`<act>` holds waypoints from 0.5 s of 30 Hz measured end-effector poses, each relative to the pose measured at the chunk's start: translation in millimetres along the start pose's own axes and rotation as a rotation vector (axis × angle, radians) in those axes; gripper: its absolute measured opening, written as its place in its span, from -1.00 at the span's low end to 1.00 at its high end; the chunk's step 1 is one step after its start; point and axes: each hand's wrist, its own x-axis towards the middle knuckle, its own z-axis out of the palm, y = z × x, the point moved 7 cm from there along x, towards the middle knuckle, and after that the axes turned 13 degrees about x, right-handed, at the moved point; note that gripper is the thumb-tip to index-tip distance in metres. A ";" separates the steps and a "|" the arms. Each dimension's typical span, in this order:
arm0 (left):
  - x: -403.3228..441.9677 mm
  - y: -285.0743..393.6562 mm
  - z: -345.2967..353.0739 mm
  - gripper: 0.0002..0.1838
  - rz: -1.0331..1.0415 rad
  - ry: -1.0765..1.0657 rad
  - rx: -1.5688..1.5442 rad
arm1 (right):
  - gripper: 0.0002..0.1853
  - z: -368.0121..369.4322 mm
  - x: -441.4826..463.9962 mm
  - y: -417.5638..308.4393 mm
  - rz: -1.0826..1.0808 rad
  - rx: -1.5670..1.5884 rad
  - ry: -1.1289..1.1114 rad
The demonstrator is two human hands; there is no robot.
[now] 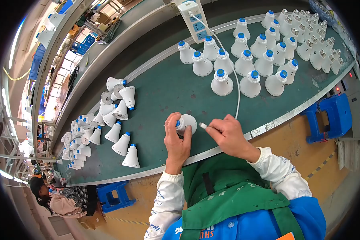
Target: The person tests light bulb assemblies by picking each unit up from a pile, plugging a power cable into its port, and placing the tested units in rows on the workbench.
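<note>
My left hand [177,140] is wrapped round a white cone-shaped lamp body [189,123] with a blue cap, tilted above the green bench top near its front edge. To its right, my right hand [228,136] pinches the plug [203,125] of a white cable [239,94]. The plug points at the lamp body, with a small gap between them. The cable runs up to a white power strip [195,24] with blue sockets at the bench's back edge.
Upright blue-capped lamp bodies [244,64] stand in rows at the back right, beside several with metal-coloured tops [318,59]. More lamp bodies [121,144] lie or stand at the left. Blue stools [115,196] and a seated person [62,200] are beyond the front edge.
</note>
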 end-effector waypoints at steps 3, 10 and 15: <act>-1.7 -3.2 2.6 -0.55 -0.017 -0.023 -0.021 | -0.88 -7.6 -12.4 11.0 -0.068 -0.033 -0.003; -3.3 -7.3 3.3 -0.56 -0.061 -0.028 -0.044 | -0.88 -8.5 -17.4 16.5 -0.151 -0.017 0.016; -4.0 -8.5 4.4 -0.56 -0.120 -0.035 -0.067 | -0.90 -8.7 -19.0 15.7 -0.181 0.005 0.007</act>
